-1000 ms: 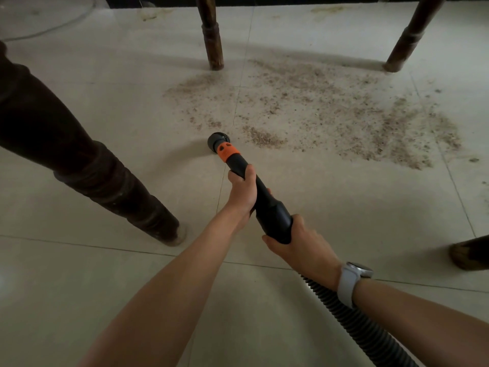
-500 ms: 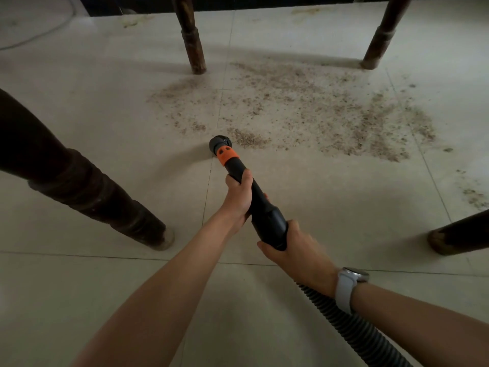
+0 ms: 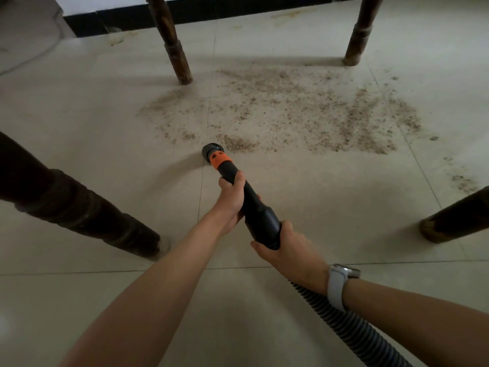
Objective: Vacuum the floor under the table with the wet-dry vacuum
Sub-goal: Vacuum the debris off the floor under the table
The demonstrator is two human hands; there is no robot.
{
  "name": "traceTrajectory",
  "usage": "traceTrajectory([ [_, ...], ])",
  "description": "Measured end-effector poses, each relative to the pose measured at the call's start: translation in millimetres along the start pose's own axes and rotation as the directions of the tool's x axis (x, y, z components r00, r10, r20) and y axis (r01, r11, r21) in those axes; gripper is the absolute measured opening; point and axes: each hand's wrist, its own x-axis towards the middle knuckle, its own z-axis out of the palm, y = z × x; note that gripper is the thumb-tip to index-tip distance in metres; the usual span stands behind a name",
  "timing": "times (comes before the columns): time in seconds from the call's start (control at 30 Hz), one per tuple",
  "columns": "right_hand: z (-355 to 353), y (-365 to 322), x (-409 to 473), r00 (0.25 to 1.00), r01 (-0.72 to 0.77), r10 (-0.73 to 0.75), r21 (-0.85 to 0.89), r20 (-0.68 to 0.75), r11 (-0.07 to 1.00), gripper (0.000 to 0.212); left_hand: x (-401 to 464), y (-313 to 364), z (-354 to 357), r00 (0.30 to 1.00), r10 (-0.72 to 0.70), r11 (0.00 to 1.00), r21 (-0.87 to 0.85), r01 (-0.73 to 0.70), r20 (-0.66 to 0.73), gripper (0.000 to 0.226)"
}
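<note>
Down on the tile floor, right at the near edge of the dirt patch, sits the round brush nozzle of the vacuum wand, so that's where the business end is at. Just behind the brush there's an orange collar, and then the black tube runs back toward the person and fattens out into a cuff. Left hand is wrapped around the thin part of the wand a bit behind the collar, fingers curled round it with the thumb up on top. Right hand has the fat end of the cuff, fingers curled underneath it, gripping where the ribbed hose comes out and trails off to the lower right. That wrist has a light grey watch on it. Working out from the dirt patch: it's brownish crumbs and grit spread wide, thickest along its near and right side, with a small heap just beside the brush. One far table leg stands touching the patch's left far corner, another far leg is just past its right far side. A fat dark near leg lies well to the left of the patch, and a fourth leg pokes in from the right, with a few stray crumbs between it and the patch. Beyond the far legs there's a black baseboard along the wall.
</note>
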Motion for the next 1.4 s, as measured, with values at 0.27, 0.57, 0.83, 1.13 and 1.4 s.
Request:
traceTrajectory([
  [0.27, -11.9, 12.3, 3.5, 1.0, -0.01, 0.009, 0.055, 0.015, 0.998, 0.044, -0.2, 2.9, 19.7, 1.0, -0.005, 1.0, 0.02, 0.005, 0.02, 0.049],
  [0.57, -19.8, 23.8, -1.7, 0.999, -0.023, 0.024, 0.04, -0.022, 0.999, 0.044, -0.5, -6.8, 34.2, 1.0, 0.009, 0.999, 0.031, -0.009, 0.023, 0.049],
  [0.83, -23.5, 30.4, -9.1, 0.999, 0.003, -0.002, 0.023, -0.046, 1.0, 0.053, -1.2, -15.3, 40.1, 0.999, 0.023, 0.999, 0.029, -0.024, 0.022, 0.047],
  [1.13, -27.0, 32.9, -13.1, 0.999, -0.001, 0.003, 0.043, -0.05, 0.999, 0.052, -3.7, -16.0, 44.2, 0.999, 0.018, 0.999, 0.027, -0.019, 0.03, 0.05],
  [1.4, -31.4, 41.3, -14.9, 0.996, -0.005, 0.009, 0.053, -0.083, 0.999, 0.05, -4.9, -18.0, 55.5, 0.999, 0.02, 0.999, 0.044, -0.022, 0.05, 0.047],
])
